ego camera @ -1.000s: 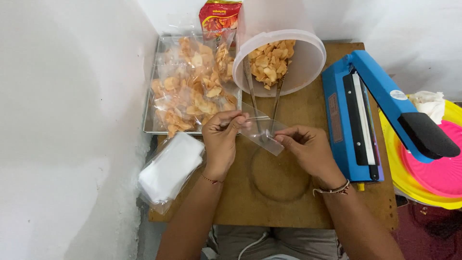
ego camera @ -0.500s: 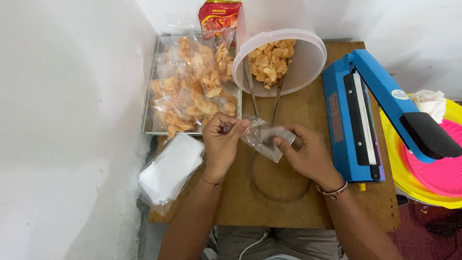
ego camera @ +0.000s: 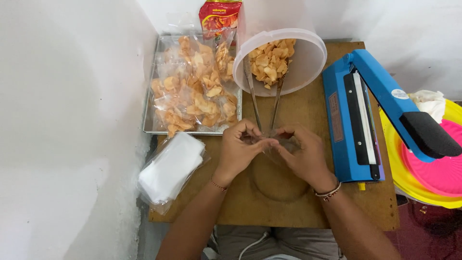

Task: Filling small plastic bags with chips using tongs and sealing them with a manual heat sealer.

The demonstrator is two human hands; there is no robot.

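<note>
My left hand (ego camera: 239,148) and my right hand (ego camera: 299,152) meet over the middle of the wooden table (ego camera: 308,212), fingertips pinching a small clear plastic bag (ego camera: 275,143) between them. The bag is mostly hidden by my fingers. Just beyond my hands lie metal tongs (ego camera: 263,98), their tips resting in a tilted clear tub of pale chips (ego camera: 278,59). A metal tray (ego camera: 153,126) holding several filled chip bags (ego camera: 192,94) sits to the far left of the tub.
A blue heat sealer (ego camera: 370,110) with its arm raised stands at the right. Yellow and pink plates (ego camera: 435,180) are stacked beyond it. A pack of empty clear bags (ego camera: 169,167) lies at the left edge. A red snack packet (ego camera: 219,15) stands at the back. White wall on the left.
My hands have drawn together toward the table's middle, closing around the clear bag, which earlier stuck out flat between them.
</note>
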